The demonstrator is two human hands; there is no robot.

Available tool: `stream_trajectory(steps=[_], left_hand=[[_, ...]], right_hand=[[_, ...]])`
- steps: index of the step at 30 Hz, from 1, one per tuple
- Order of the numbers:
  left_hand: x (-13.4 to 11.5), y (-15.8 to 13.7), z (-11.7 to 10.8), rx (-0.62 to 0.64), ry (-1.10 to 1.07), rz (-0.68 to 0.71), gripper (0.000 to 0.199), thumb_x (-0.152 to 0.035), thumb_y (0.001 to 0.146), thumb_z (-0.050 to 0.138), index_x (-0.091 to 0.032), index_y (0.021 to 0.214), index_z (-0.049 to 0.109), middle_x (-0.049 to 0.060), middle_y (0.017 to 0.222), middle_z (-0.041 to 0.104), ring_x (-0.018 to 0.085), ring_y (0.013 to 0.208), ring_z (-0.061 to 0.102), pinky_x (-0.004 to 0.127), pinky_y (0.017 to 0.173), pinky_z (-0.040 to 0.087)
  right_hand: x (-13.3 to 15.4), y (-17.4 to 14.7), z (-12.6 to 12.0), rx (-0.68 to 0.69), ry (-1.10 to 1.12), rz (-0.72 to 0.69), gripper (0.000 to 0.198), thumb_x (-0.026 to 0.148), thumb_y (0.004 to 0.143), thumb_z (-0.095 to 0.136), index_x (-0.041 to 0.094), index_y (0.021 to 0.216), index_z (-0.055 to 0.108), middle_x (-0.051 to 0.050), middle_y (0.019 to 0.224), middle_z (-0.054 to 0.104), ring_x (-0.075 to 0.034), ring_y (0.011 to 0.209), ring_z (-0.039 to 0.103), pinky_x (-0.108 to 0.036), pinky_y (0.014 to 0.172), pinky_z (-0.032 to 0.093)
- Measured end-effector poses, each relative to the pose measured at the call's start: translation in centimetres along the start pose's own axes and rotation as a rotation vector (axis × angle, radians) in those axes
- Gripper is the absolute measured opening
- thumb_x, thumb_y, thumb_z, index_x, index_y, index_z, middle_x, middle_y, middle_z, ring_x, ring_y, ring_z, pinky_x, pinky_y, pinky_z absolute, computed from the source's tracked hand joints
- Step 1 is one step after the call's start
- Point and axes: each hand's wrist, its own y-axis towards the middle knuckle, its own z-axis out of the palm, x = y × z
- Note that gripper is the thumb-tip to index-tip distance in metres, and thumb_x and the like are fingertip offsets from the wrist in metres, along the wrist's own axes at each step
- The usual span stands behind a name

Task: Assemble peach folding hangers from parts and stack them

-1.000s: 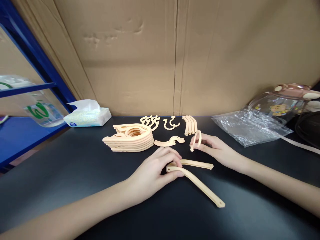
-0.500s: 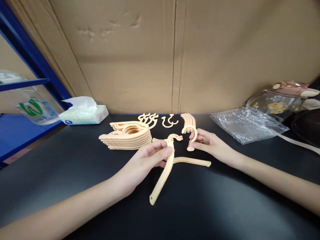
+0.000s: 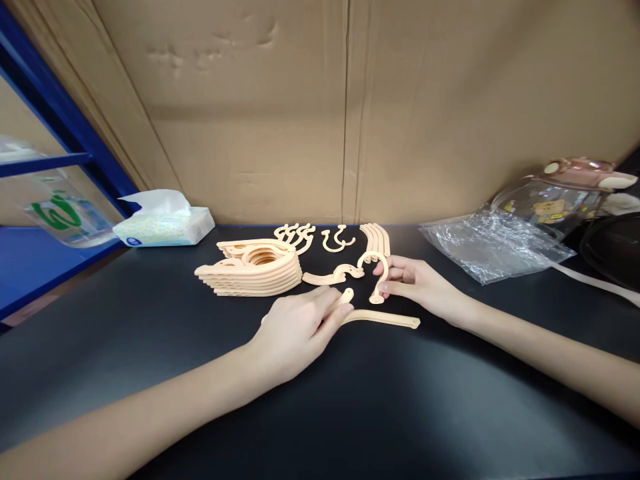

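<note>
My right hand (image 3: 407, 283) pinches a cream plastic hanger hook (image 3: 385, 270) by its stem, the curve upward and the flat foot down. Low over the table, my left hand (image 3: 300, 327) is closed on a cream hanger arm (image 3: 347, 295); one rounded end sticks out past the fingers and most of the rest is hidden under the hand. Just right of that hand lies another curved hanger arm (image 3: 385, 317). Behind my hands rests a wavy cream hanger piece (image 3: 330, 277). To the left sits a stack of folded hanger parts (image 3: 250, 273).
Loose hooks (image 3: 297, 235) and several nested arms (image 3: 375, 239) lie at the back. A tissue pack (image 3: 165, 223) stands back left by a blue frame (image 3: 60, 120). Back right are a clear plastic bag (image 3: 490, 243) and a clear bottle (image 3: 550, 200). Cardboard (image 3: 250, 133) walls the rear.
My left hand has turned palm down and lowered, swinging the hanger arm from pointing toward me to lying beneath the hand. My right hand still holds the hook, nearly in place.
</note>
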Motion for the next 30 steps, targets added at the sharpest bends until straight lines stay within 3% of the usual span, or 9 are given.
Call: stream_trajectory(steps=[7, 13, 19, 30], left_hand=[[-0.1, 0.2, -0.2, 0.056, -0.073, 0.189, 0.019, -0.025, 0.094, 0.039, -0.018, 0.079, 0.049, -0.002, 0.077, 0.051, 0.012, 0.069, 0.049, 0.023, 0.061, 0.035], [0.4, 0.4, 0.0, -0.009, -0.097, 0.262, 0.020, -0.025, 0.098, 0.036, -0.018, 0.084, 0.050, 0.000, 0.084, 0.051, 0.013, 0.077, 0.050, 0.025, 0.071, 0.038], [0.5, 0.6, 0.2, -0.040, -0.027, 0.252, 0.020, -0.027, 0.098, 0.037, -0.020, 0.102, 0.056, 0.001, 0.095, 0.057, 0.016, 0.089, 0.053, 0.029, 0.079, 0.039], [0.8, 0.7, 0.6, -0.127, -0.027, 0.252, 0.023, -0.023, 0.097, 0.040, -0.021, 0.113, 0.056, 0.004, 0.107, 0.058, 0.018, 0.099, 0.052, 0.032, 0.087, 0.043]], right_hand=[[0.3, -0.1, 0.3, 0.023, 0.121, -0.062, 0.023, 0.025, 0.080, 0.063, 0.019, 0.097, 0.049, 0.000, 0.077, 0.064, -0.012, 0.073, 0.059, -0.029, 0.074, 0.046], [0.4, -0.2, 0.0, 0.059, 0.237, -0.025, 0.021, 0.025, 0.078, 0.065, 0.019, 0.093, 0.050, 0.000, 0.083, 0.061, -0.012, 0.076, 0.058, -0.029, 0.074, 0.048], [0.6, -0.2, 0.0, 0.114, 0.250, -0.023, 0.024, 0.023, 0.080, 0.064, 0.019, 0.100, 0.050, 0.000, 0.084, 0.062, -0.012, 0.081, 0.058, -0.030, 0.082, 0.045], [0.7, -0.4, -0.1, 0.125, 0.255, -0.022, 0.033, 0.027, 0.081, 0.065, 0.019, 0.107, 0.047, -0.002, 0.084, 0.064, -0.014, 0.084, 0.059, -0.033, 0.084, 0.043]])
